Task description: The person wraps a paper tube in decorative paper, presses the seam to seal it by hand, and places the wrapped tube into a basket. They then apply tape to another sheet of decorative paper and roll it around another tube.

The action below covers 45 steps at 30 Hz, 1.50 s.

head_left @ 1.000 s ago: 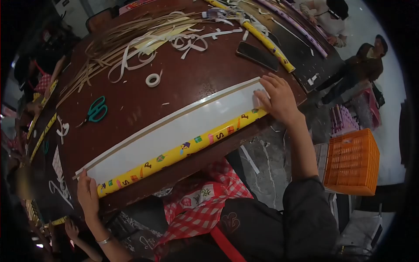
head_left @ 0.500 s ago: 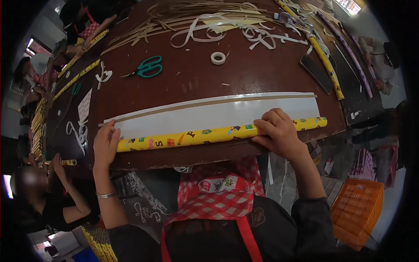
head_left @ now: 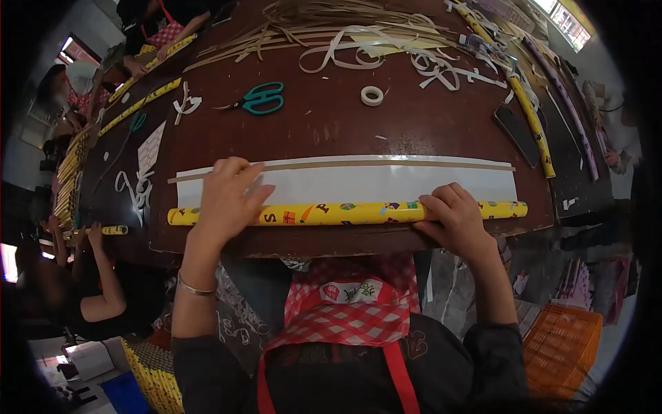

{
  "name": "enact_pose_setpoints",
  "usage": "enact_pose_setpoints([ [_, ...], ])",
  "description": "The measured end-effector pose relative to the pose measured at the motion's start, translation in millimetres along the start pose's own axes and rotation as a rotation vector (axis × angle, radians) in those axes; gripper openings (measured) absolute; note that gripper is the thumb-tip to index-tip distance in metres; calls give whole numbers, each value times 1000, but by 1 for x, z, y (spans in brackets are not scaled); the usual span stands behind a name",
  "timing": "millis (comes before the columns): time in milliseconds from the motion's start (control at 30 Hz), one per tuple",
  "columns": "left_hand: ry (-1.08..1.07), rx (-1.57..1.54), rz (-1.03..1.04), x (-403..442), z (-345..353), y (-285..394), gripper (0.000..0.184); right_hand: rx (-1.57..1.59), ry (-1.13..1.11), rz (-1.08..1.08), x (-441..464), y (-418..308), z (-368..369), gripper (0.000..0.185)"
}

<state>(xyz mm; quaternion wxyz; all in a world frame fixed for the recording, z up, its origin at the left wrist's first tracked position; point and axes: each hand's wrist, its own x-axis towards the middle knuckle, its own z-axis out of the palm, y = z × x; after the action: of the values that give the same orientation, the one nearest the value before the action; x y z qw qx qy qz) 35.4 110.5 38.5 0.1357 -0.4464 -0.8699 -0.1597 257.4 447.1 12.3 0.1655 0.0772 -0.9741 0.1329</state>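
A yellow paper roll (head_left: 331, 214) printed with small coloured pictures lies along the near edge of the table. White backing of the sheet (head_left: 303, 183) spreads flat beyond it, with a thin brown strip (head_left: 386, 163) along its far edge. My left hand (head_left: 229, 200) rests across the left part of the roll, thumb and fingers apart, fingertips over the white sheet. Toward the right, my right hand (head_left: 455, 217) has its fingers and thumb closed on the roll. The hand covers a short stretch of the print.
Beyond the sheet lie teal-handled scissors (head_left: 263, 99), a tape roll (head_left: 372, 96) and a phone (head_left: 516, 134). Tangled white strips (head_left: 345, 52) and brown strips (head_left: 276, 31) lie farther back. Other people work at the left. An orange crate (head_left: 558, 348) stands at lower right.
My left hand has moved from the sheet's left end inward onto the roll, uncovering the roll's left end. My right hand stays on the roll. The view has shifted slightly.
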Motion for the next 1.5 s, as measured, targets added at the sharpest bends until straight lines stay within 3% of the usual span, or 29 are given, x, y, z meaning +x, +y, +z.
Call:
enact_pose_setpoints([
  [67,-305,-103,-12,16,2,18,41,19,11,-18,-1,1,1,48],
  [300,-422,5,87,17,17,6,58,21,14,-19,-2,1,1,46],
  [600,-271,-64,-32,-23,-2,-33,43,20,8,-28,0,0,0,47],
  [733,-178,-106,-188,-42,-8,-35,36,6,0,-28,1,1,0,44],
  [800,-75,-59,-82,-49,-9,-17,38,3,-14,-36,2,2,-1,41],
  [933,-71,-59,45,-53,5,15,46,19,-13,-47,1,7,1,42],
  [1433,-143,-9,11,-77,-4,37,48,-60,-67,6,-16,-19,0,46],
  [1500,-158,-1,2,-80,-3,37,48,-32,-171,38,-14,-21,-5,49],
])
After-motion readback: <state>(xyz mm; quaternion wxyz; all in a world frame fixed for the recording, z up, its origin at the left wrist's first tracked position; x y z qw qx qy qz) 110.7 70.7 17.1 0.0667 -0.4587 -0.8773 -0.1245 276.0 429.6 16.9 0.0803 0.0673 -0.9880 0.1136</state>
